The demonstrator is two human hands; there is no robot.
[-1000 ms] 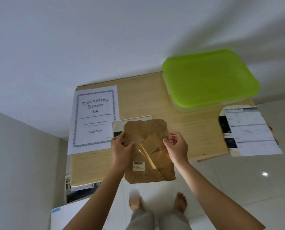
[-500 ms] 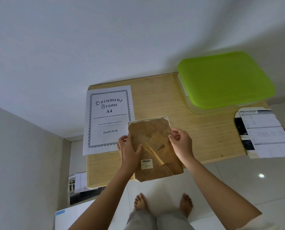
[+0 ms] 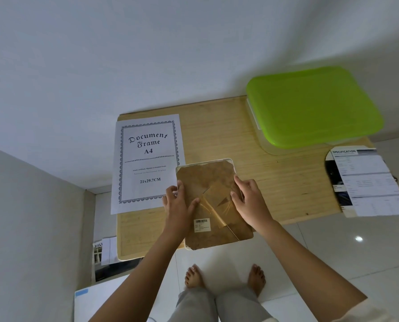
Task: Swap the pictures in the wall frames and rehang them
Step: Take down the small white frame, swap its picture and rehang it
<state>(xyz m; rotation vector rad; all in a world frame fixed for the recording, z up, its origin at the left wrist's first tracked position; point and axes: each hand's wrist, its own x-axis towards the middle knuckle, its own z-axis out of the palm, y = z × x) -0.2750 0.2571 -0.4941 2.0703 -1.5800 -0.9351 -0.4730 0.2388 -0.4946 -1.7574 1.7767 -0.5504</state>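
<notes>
Green-lidded clear box (image 3: 314, 108), contents hidden.

Two bare forearms are being extended forward from the near edge of the view, converging toward the centre. The left hand (image 3: 178, 203) is being held palm down, fingers together, thumb spread toward the right. The right hand (image 3: 249, 201) is being held just to its right, fingers curled downward, thumb angled toward the left. Both wrists are being kept straight. Two bare feet are being planted below.
</notes>
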